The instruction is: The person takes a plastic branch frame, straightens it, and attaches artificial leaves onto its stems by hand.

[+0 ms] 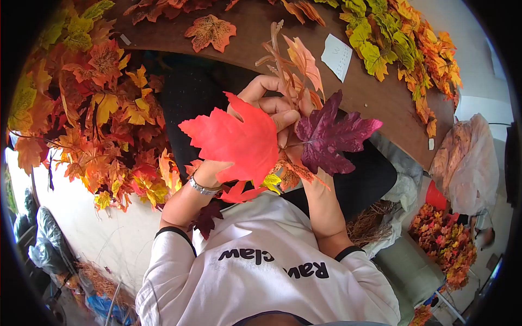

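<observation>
Both of my hands are together just in front of the table's edge. My left hand (272,103) has its fingers wrapped round a bundle of brown artificial stems (280,60). A large red leaf (239,141) spreads over that wrist, which wears a metal watch. My right hand (305,106) is closed at the same bundle, mostly behind a dark purple leaf (337,133); what its fingers pinch is partly hidden. A pale orange leaf (304,62) stands up beside the stems. Smaller orange and yellow leaves hang below the hands, over the white shirt.
The brown table (359,98) curves across the front, bearing a single orange leaf (211,32) and a torn paper (336,57). Piles of autumn leaves (103,114) lie at left and more at upper right (375,43). A plastic bag (473,163) is at right.
</observation>
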`<state>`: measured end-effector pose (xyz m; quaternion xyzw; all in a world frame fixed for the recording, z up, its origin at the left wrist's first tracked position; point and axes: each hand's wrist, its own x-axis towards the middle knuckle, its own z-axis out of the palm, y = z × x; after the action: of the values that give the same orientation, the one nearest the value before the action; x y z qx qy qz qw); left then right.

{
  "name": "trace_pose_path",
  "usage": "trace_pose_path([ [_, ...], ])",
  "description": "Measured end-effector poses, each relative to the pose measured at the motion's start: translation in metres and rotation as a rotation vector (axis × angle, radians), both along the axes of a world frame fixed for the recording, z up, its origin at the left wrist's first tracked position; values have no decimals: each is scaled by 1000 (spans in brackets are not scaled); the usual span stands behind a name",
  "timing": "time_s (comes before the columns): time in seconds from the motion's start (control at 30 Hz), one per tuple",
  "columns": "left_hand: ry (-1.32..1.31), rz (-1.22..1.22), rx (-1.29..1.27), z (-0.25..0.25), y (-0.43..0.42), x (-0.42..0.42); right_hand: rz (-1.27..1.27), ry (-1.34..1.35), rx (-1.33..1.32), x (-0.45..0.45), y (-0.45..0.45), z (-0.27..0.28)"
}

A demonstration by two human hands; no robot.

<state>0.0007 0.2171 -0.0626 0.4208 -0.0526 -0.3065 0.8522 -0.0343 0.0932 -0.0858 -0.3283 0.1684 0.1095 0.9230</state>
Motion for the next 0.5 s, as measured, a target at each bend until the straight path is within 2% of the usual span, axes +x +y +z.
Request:
trace_pose_path([
  [0.27, -3, -9, 17, 0, 0, 1, 11, -73, 191, -4, -4, -1],
  [0.5, -16, -22, 42, 1, 0, 1, 17, -29, 86, -2, 1, 7],
])
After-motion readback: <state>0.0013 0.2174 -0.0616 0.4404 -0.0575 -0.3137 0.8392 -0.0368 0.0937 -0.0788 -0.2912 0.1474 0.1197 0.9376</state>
